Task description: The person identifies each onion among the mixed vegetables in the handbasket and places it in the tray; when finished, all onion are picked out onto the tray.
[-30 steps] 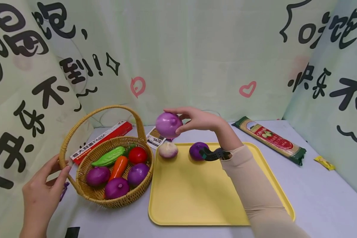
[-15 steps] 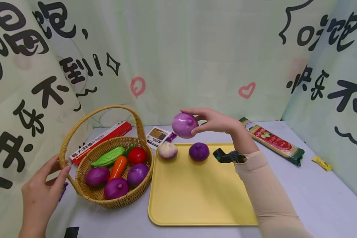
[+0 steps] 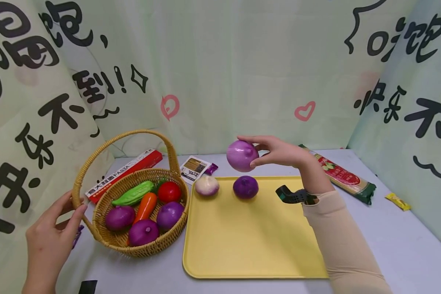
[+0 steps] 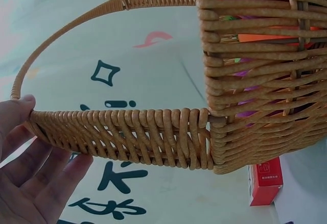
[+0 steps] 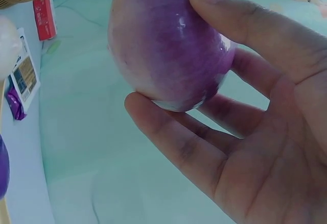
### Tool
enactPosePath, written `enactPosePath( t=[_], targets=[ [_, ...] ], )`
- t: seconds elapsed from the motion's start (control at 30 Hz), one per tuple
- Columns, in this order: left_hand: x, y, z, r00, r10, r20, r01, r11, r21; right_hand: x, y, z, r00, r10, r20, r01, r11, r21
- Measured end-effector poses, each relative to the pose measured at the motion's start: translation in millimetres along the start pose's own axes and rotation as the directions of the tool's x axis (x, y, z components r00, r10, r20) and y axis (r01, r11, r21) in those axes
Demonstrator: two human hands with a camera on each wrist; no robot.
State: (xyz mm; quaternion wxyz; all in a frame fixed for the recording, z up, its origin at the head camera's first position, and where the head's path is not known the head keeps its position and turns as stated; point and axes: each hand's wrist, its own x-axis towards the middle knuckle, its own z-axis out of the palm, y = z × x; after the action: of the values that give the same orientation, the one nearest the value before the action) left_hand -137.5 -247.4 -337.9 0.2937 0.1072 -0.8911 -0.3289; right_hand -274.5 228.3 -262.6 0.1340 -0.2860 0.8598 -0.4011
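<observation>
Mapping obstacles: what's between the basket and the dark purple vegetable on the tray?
Head view: a white-and-purple vegetable lies between the basket and the dark purple vegetable, on the yellow tray; the tray's left rim runs there too.

Head cam's nice and bright, light's pretty even, just a soft shadow on the yellow tray toward its right edge and a fainter one on the counter below the basket. Both wrist cams are way dimmer with a cold teal tint. The onion has little white glare spots, left hand looks murky, and small print on the packet is mush.
</observation>
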Motion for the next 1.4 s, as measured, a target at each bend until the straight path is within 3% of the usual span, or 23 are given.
enactPosePath(
  t=[0.53,1.1,1.4],
  targets=[
    [-1.5,0.6,0.9,0.998,0.059,-0.028,-0.059,0.998,-0.023,-20.8,19,-11,0.996,0.089,-0.028,-0.090,0.995,-0.034],
    [-0.2,1.1,-0.8,0.999,0.036,-0.022,-0.037,0.999,-0.014,-43.1,35,-21,0.981,0.172,-0.087,-0.174,0.984,-0.021],
    [-0.9,-0.2,1.0,0.998,0.057,-0.026,-0.057,0.998,-0.025,-56.1,50,-23,0.977,0.195,-0.085,-0.199,0.979,-0.044]
  ],
)
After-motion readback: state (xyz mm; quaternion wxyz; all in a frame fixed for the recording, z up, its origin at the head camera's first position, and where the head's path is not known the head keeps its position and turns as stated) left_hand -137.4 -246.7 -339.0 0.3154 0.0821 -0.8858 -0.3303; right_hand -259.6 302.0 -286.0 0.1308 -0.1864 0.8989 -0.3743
